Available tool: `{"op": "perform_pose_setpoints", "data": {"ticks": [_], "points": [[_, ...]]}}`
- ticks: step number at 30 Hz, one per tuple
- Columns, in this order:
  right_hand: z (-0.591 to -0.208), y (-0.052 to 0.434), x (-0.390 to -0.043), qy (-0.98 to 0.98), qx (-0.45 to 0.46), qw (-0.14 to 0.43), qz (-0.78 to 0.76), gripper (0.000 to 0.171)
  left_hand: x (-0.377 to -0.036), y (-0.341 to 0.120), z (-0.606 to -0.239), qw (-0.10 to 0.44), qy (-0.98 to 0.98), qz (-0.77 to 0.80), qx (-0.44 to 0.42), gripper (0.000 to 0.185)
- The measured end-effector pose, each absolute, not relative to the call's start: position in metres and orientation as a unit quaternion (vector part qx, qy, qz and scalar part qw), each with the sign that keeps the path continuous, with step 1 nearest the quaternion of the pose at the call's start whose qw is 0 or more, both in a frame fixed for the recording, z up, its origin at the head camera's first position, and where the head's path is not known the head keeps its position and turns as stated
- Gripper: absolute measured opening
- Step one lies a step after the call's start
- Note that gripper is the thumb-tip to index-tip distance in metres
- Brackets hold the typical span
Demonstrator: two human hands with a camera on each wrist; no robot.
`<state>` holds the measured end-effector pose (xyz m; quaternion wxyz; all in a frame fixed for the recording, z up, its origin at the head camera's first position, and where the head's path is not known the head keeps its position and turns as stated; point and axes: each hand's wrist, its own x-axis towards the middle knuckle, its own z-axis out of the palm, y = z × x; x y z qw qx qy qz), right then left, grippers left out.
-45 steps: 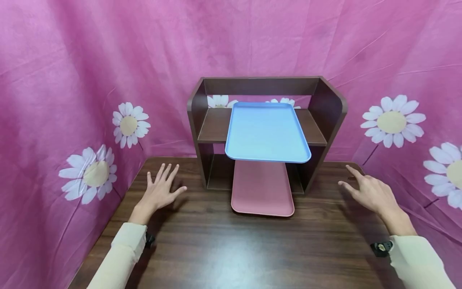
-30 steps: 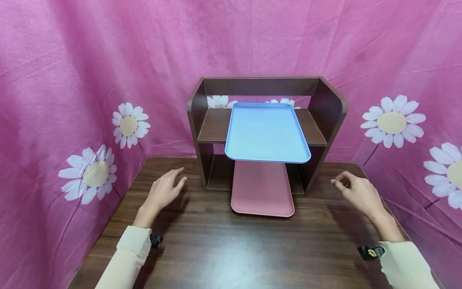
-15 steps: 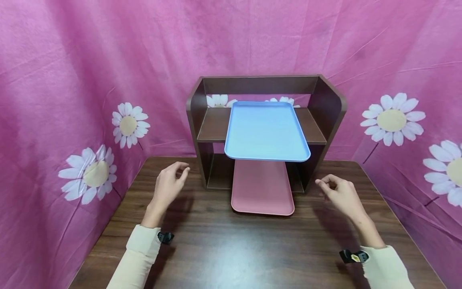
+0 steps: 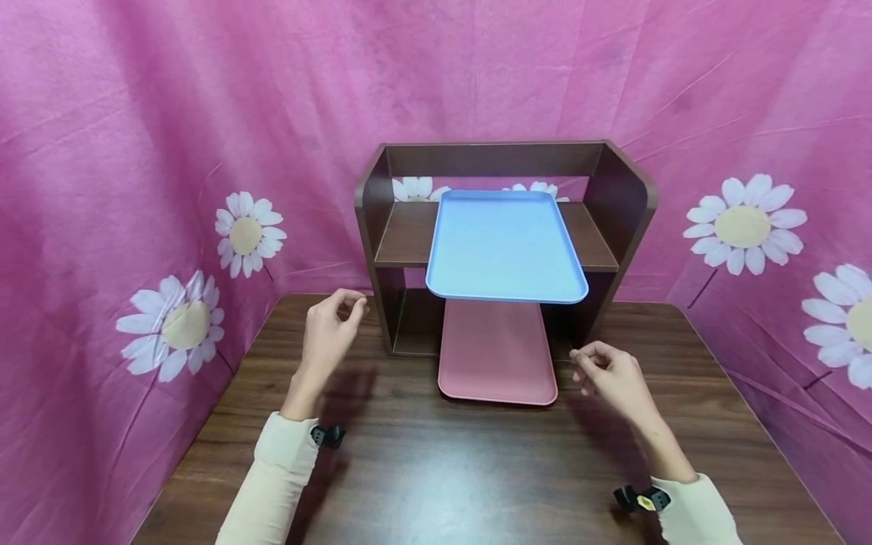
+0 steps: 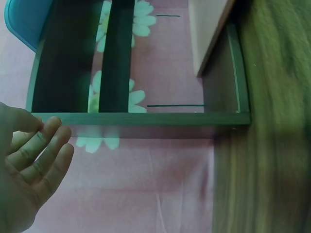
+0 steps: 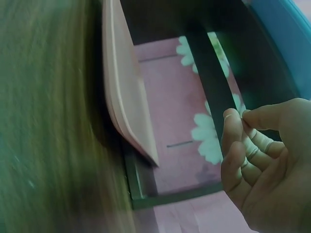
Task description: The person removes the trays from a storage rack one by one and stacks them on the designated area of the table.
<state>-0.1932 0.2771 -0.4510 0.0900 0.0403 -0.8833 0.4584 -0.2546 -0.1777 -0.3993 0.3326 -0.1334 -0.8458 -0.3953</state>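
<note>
My left hand (image 4: 330, 329) hovers left of the dark brown shelf (image 4: 495, 160), fingers loosely curled and thumb near the index finger. In the left wrist view, this hand (image 5: 36, 165) holds nothing. My right hand (image 4: 613, 378) is in front of the shelf's lower right corner, just right of the pink tray (image 4: 497, 356). Seen from the right wrist, its thumb and index tip meet with nothing between them. The pink tray lies on the lower level and sticks out at the front. A light blue tray (image 4: 506, 246) rests on the upper level, overhanging its front edge. Neither hand touches a tray.
A brown wooden table (image 4: 436, 469) bears the shelf. Pink cloth (image 4: 272, 91) with large white daisies hangs behind and along both sides. Dark wrist cameras (image 4: 640, 499) are strapped on both wrists below cream sleeves (image 4: 272, 477).
Both hands have moved inward toward the shelf, the right one farther. Their spread fingers have curled loosely. The trays and shelf have stayed in place.
</note>
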Motion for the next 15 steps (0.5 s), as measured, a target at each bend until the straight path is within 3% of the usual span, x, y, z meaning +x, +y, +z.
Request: {"op": "perform_pose_setpoints", "data": {"ticks": [15], "points": [[-0.465,0.244,-0.185,-0.863,0.027,0.022,0.504,0.022,-0.261,-0.161,-0.378,0.355,-0.825,-0.422,-0.120,0.007]]}}
